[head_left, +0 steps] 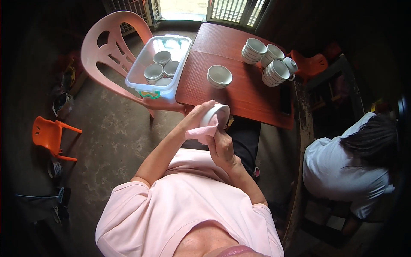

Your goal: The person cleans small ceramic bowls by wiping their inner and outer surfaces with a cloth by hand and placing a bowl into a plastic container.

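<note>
Head cam: ctr, L hand (pixel 197 115) has fingers clamped on a white bowl (pixel 210 116); R hand (pixel 223 147) fingers are closed on a pink cloth (pixel 204 132) at its mouth, tips hidden. Bowl looks mid-wipe. Other bowls (pixel 277 71): some in tub (pixel 170 93), upper L, more on table (pixel 239 101), upper R; done vs. left, can't tell.

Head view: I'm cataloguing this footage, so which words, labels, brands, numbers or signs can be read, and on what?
None can be read.
Clear tub: the coloured patch by its green handle is too small to make out.
Held white bowl and pink cloth: no lettering visible.
Red table: none visible.
Dim edges of the picture: too dark to tell.
</note>
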A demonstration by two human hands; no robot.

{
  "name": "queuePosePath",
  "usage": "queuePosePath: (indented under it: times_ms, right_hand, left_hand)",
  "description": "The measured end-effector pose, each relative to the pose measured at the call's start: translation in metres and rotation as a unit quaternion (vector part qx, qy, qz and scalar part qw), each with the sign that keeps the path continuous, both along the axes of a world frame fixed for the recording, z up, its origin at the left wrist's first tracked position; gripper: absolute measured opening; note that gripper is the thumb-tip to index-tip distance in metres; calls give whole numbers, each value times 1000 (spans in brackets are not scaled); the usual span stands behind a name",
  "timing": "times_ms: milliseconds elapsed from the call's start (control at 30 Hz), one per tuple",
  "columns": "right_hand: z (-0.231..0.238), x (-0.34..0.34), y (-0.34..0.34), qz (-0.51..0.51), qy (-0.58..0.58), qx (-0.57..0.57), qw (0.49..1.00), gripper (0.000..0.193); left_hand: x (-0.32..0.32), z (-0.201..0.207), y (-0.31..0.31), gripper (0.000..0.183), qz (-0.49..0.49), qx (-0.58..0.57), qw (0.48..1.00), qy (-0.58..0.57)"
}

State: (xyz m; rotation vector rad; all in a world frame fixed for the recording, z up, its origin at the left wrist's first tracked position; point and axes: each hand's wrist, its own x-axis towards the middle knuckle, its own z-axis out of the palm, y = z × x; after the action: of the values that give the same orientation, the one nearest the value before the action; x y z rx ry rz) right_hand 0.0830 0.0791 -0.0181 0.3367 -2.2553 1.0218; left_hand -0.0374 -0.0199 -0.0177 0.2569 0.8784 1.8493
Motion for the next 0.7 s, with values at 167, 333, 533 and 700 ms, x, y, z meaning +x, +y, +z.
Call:
queuePosePath:
  times_ms: [167, 333, 533, 700]
  right_hand:
    - [-1, -5, 8, -5, 17, 31, 999, 20]
    - [18, 1, 4, 81, -147, -583, 795, 32]
    - [24, 2, -12, -29, -219, -377, 900, 14]
    - [-16, -5, -2, -53, 126, 63, 989, 18]
  left_hand:
    - [3, 8, 6, 38, 85, -43, 978, 183]
    - [14, 10, 8, 43, 183, -48, 858, 478]
    - [1, 3, 4, 47, 138, 30, 924, 354]
    - [11, 20, 1, 37, 96, -82, 988, 86]
